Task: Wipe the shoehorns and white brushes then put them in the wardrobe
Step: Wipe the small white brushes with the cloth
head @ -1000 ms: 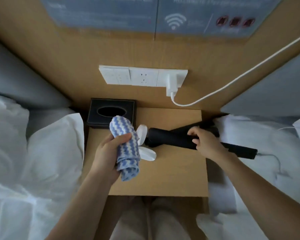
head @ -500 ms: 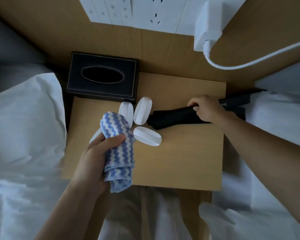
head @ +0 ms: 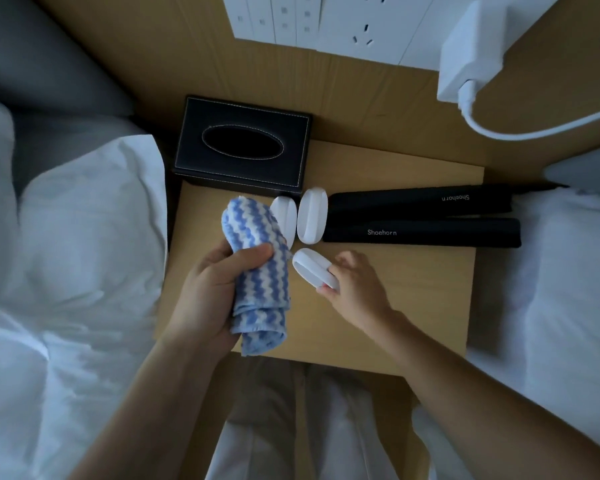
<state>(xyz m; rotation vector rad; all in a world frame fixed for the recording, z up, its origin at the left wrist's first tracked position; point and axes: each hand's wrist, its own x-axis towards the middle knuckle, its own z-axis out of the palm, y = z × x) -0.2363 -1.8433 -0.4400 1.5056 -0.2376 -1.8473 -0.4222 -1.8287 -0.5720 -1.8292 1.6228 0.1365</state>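
Setting (head view): pale wooden bedside worktop (head: 413,306) between white bedding (head: 66,237) on both sides; black tissue box (head: 243,143) at its back left corner; socket panel (head: 326,22), white charger (head: 471,46) and cable (head: 534,129) on the wall behind.
Left hand (head: 215,289): grip closed round a bunched blue-and-white cloth (head: 257,237), thumb across its front; the bundle stands upright over the worktop's left part.
Right hand (head: 357,285): fingertips pinch the right end of the near white brush (head: 312,268), which lies just beside the cloth.
Two further white brushes (head: 312,220): side by side just behind the near one, between the tissue box and the cloth.
Shoehorns (head: 423,233): two, in black sleeves printed "Shoehorn", parallel across the worktop's right half; neither hand touches them.
Step in hand: judged to be taking up a brush for wiping; nothing appears put away yet.
Next move: calls for lifting the brush clear of its neighbours, bringing it to the cloth and turning it so every face is rubbed. Pinched at one end only, a small smooth piece may slip.
Hidden or unclear: the wardrobe is not in view. The cloth covers part of the left-hand brush and anything behind it. Whether the near brush rests on the worktop or is just off it cannot be told. The upper shoehorn's far tip fades into shadow at the bed edge.
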